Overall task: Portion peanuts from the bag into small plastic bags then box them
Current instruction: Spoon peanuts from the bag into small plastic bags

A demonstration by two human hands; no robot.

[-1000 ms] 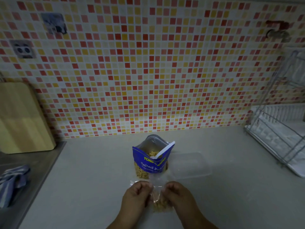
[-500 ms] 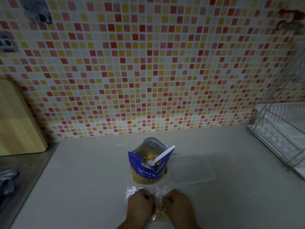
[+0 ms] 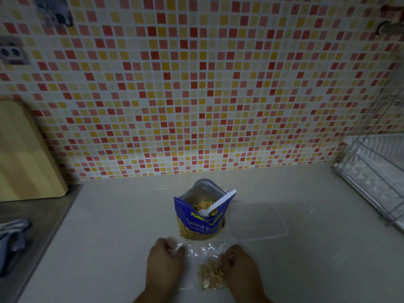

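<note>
A blue bag of salted peanuts [image 3: 202, 223] stands open on the counter, with a white plastic spoon [image 3: 220, 202] leaning inside it. Just in front lies a small clear plastic bag [image 3: 204, 254] with a portion of peanuts [image 3: 211, 277] in its lower part. My left hand [image 3: 165, 263] pinches the small bag's top left corner. My right hand [image 3: 239, 265] pinches its top right edge. A clear plastic box [image 3: 258, 221] lies flat to the right of the blue bag.
A wooden cutting board [image 3: 26, 154] leans on the tiled wall at the left, above a steel sink surface [image 3: 32, 217] with a striped cloth [image 3: 13, 237]. A wire dish rack [image 3: 376, 180] stands at the right.
My hands have moved apart along the top of the small bag, which now lies spread flat on the counter. The camera has tipped a little.
</note>
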